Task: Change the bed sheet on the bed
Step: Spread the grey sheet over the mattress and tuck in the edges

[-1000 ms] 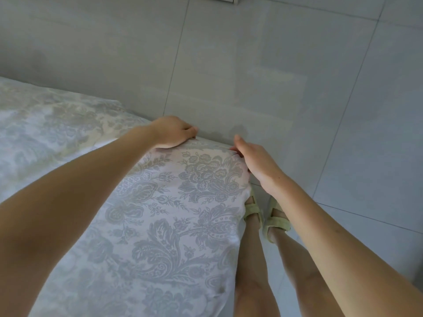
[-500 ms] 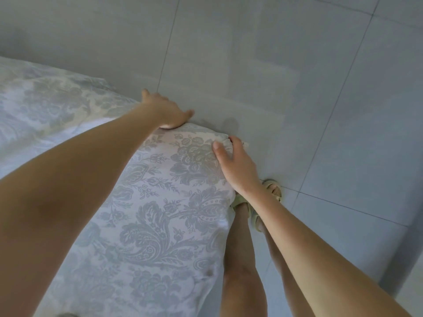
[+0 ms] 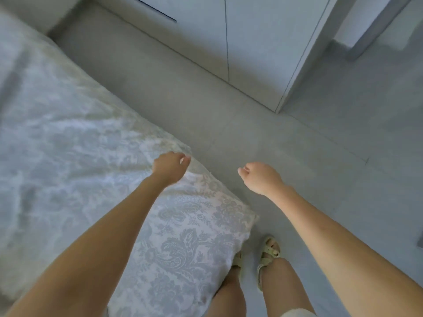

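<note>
View from a head camera looking down at a person's two bare arms, stretched out over the corner of a bed (image 3: 68,145). A pale bed sheet (image 3: 187,243) with a grey flower pattern lies spread over the bed and drapes down its corner beside the person's legs. The left hand (image 3: 170,167) hovers just above the sheet near the bed's edge, fingers loosely curled and holding nothing. The right hand (image 3: 261,177) hangs over the grey tiled floor (image 3: 251,133), also loosely curled and empty. Feet in light sandals (image 3: 270,250) stand just beside the hanging corner. Likely risks: with neither hand on it, the corner could slip loose if it is not tucked under, and a foot could catch the draped cloth and drag it. The only container is a white cupboard (image 3: 251,53) across the floor; its doors are closed, so its contents are hidden.
</note>
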